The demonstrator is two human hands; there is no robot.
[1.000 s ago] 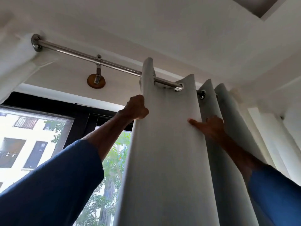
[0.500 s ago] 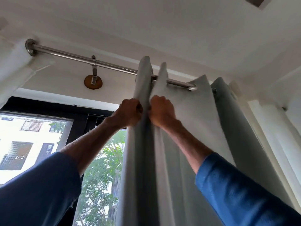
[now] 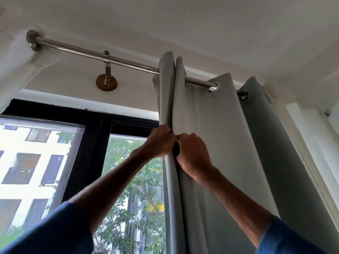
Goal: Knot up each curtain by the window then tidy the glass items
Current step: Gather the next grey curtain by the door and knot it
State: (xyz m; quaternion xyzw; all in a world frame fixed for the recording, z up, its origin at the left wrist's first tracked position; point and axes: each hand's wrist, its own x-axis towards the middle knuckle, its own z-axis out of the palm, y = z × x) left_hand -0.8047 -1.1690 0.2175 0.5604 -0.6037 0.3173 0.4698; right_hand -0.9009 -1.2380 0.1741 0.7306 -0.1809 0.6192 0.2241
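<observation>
At the window [image 3: 55,158], you stand under the steel rod [image 3: 88,51] with both arms raised to the pale grey curtain [image 3: 218,136], which hangs at the right end of the rod from metal eyelets [image 3: 213,87]. Your left grip [image 3: 161,142] is clamped on the outermost fold [image 3: 166,92]. Your right grip [image 3: 192,154] is curled round the fold beside it [image 3: 180,96], and the knuckles of the two nearly touch. The two folds are pinched together from the rod down to your fists, while the wider pleats to the right hang loose. The cloth looks soft, matte and fairly thick. It should bunch easily and is unlikely to slip through your fingers, though a long panel like this probably carries some weight. The rod bears that load, so you should gather sideways rather than pull down on the eyelets or the wall bracket [image 3: 106,80]. To tie the knot, you will likely want to take hold much lower, with all the pleats gathered into one rope, since there is little slack this high up. The lower curtain and the glass items are out of view.
</observation>
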